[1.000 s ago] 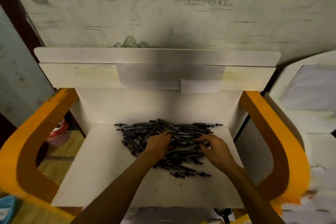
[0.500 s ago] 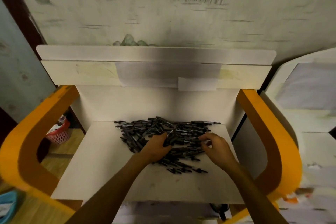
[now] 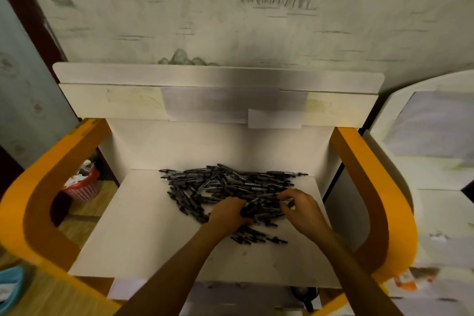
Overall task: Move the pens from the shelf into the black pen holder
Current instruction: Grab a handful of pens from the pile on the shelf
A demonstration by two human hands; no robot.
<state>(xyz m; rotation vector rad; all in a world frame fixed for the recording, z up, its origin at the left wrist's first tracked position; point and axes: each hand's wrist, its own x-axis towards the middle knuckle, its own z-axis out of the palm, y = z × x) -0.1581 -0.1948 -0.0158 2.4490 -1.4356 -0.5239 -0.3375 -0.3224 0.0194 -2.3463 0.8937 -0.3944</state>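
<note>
A heap of several black pens [image 3: 220,185] lies on the white shelf board [image 3: 143,233], toward its back. My left hand [image 3: 227,214] sits on the near middle of the heap with its fingers curled round a bunch of pens. My right hand [image 3: 301,209] is just to the right, its fingertips pinching a pen at the heap's right side. A dark round object [image 3: 304,294], perhaps the black pen holder, shows below the shelf's front edge, mostly hidden.
Orange curved side frames [image 3: 38,202] flank the shelf on both sides. A white back panel [image 3: 205,100] rises behind it. A red basket [image 3: 82,187] stands on the floor at the left. White furniture [image 3: 436,151] stands to the right.
Both hands have drawn slightly toward me and closer together on the heap. My left hand has closed round a bunch of pens, and the right fingers have curled onto a pen.
</note>
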